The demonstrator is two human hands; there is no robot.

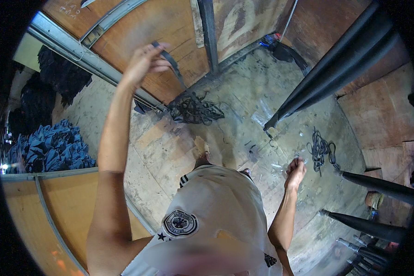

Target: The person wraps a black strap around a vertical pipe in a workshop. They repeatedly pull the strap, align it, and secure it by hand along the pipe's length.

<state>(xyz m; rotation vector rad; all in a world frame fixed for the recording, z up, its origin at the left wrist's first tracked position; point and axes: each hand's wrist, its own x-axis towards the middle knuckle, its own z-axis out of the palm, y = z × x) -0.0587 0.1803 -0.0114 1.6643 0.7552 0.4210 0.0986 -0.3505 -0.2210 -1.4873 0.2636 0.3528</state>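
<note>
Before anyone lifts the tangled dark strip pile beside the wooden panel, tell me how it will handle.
The tangled dark strip pile looks floppy: its narrow loops sag across the floor. It may snag or lift as a clump, since strands cross. Rolling seems unlikely, as it lies spread out.

- A workshop or storeroom for cloth, by the look of it
- Long dark rolls (338, 66), seemingly fabric, at the right
- A heap of blue cloth (55, 149) beyond the partition (69, 202) at left
- Tangled dark strips (195, 109) on a stained, littered floor (246, 87)
- Rough plywood walls (177, 39)
</note>
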